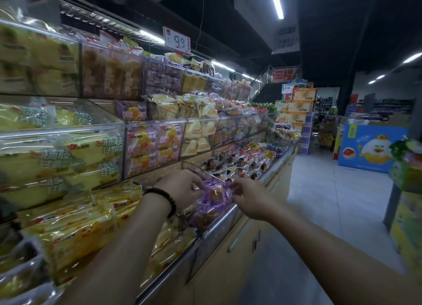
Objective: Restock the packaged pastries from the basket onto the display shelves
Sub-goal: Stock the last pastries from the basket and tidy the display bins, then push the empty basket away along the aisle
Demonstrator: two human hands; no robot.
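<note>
placing a packet on the lowest shelf, both hands on the wrapper

the left hand (182,187), wearing a dark bead bracelet (163,196) at the wrist, is partly closed: its fingers curl down and pinch the left edge of a purple pastry packet (215,196). the right hand (250,198) mirrors it, fingers bent and thumb drawn in, pinching the crinkled right edge of the same wrapper. the packet lies tilted on top of other purple packets in a compartment of the lowest shelf (228,215), just behind the metal front rail. the step in hand appears to be the seating of this packet in its compartment, late in one place-and-tidy cycle. the next move likely calls for pressing it flat among its neighbours, letting go with both hands, then reaching back for more stock (the basket is not in view, so how much remains cannot be told). to the left of the compartment lie yellow packets (75,231); beyond it, a clear bin of dark-topped pastries (230,165). higher tiers are well filled, and a price sign (177,40) hangs over them.
</note>
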